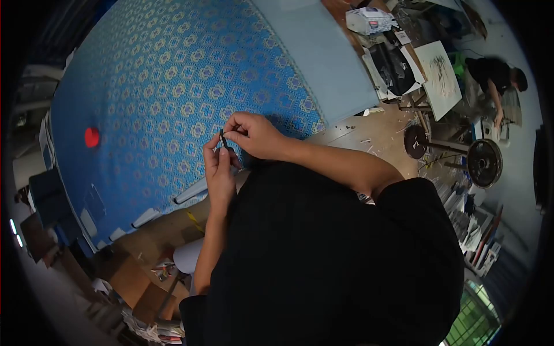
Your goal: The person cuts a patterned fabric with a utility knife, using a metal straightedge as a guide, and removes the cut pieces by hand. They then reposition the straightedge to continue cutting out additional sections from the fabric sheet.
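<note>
Over the near edge of a blue patterned cloth (199, 95), my two hands meet at a small, slim, dark stick-like object (223, 140). My left hand (220, 170) is closed round its lower part, with the thumb along it. The fingertips of my right hand (253, 137) are pinched together at its upper end. Whether a second small thing sits in the right pinch is too small to make out. A red round object (92, 137) lies on the plain blue part of the cloth, well to the left of both hands.
A pale grey sheet (323, 52) borders the cloth on the right. Beyond are a black tray-like item (393, 68), a white board (438, 78) and a round-based metal stand (485, 163). Another person (496, 78) works at the far right. Cardboard boxes (134, 279) stand lower left.
</note>
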A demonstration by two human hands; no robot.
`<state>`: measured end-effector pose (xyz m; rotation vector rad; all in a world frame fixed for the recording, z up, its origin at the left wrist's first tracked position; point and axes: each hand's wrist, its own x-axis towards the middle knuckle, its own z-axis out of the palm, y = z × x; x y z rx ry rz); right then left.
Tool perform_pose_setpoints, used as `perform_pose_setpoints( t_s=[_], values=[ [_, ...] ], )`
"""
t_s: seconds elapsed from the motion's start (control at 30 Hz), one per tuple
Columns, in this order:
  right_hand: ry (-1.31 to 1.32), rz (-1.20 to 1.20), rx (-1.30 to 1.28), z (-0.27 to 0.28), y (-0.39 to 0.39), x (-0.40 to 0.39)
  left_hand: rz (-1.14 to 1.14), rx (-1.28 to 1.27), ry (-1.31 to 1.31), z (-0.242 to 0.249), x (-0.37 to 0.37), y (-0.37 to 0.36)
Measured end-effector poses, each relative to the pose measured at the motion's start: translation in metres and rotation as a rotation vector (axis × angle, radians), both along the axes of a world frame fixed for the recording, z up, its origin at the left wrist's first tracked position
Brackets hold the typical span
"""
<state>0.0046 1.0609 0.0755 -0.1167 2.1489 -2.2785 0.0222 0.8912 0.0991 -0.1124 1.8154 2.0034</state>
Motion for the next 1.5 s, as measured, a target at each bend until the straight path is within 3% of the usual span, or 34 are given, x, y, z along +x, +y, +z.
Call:
perform_pose_setpoints(
  t_s=[0.07, 0.2, 0.27, 0.3, 0.4, 0.53, 0.6, 0.63, 0.7, 0.73, 0.87, 0.93, 0.97, 1.0, 1.03, 1.1, 1.3, 1.5],
  values=[
    [0.022, -0.016, 0.083, -0.002, 0.021, -0.001, -0.025, 0.009, 0.012, -0.005, -0.003, 0.007],
    [0.007, -0.508, 0.16, -0.007, 0.123, 0.012, 0.076, 0.012, -0.041, -0.006, -0.011, 0.009],
    [-0.072, -0.791, 0.438, -0.023, 0.203, 0.028, 0.108, -0.045, -0.039, -0.005, -0.014, 0.005],
    [-0.088, -0.909, 0.398, -0.021, 0.239, 0.04, 0.102, -0.039, -0.033, -0.005, -0.014, 0.003],
    [-0.118, -1.178, 0.704, -0.018, 0.338, 0.075, 0.183, -0.063, -0.054, -0.003, -0.014, 0.0],
    [-0.169, -1.214, 0.733, -0.017, 0.401, 0.095, 0.194, -0.048, -0.061, -0.01, -0.016, 0.001],
    [-0.184, -1.14, 1.035, -0.011, 0.415, 0.098, 0.19, -0.018, -0.039, -0.009, -0.019, 0.005],
    [-0.179, -1.136, 1.035, -0.005, 0.419, 0.095, 0.195, -0.016, -0.038, -0.008, -0.021, 0.007],
    [-0.035, -1.309, 0.994, 0.019, 0.413, 0.091, 0.203, -0.03, -0.004, -0.005, -0.022, 0.007],
    [-0.113, -1.283, 0.865, 0.045, 0.401, 0.088, 0.209, -0.038, -0.001, -0.004, -0.023, 0.007],
    [0.517, -0.906, 0.914, 0.139, 0.336, 0.072, 0.234, -0.094, 0.023, -0.006, -0.029, 0.011],
    [0.905, -0.547, 0.948, 0.187, 0.298, 0.057, 0.237, -0.141, 0.02, 0.002, -0.028, 0.012],
    [1.114, -0.156, 0.836, 0.203, 0.293, 0.045, 0.252, -0.179, 0.014, 0.008, -0.028, 0.017],
    [0.826, -0.465, 0.877, 0.214, 0.241, 0.069, 0.254, -0.126, 0.038, 0.003, -0.028, 0.017],
    [1.158, 0.126, 0.62, 0.229, 0.235, 0.041, 0.236, -0.155, 0.088, 0.0, -0.028, 0.016],
    [1.001, 0.392, 0.561, 0.267, 0.187, 0.04, 0.262, -0.086, 0.12, -0.005, -0.025, 0.015],
    [1.031, 0.594, 0.185, 0.22, 0.137, -0.003, 0.43, -0.015, 0.089, 0.002, 0.01, 0.011],
    [1.011, 0.783, -0.014, 0.202, 0.095, -0.024, 0.674, -0.041, 0.06, -0.002, 0.073, -0.017]
  ],
)
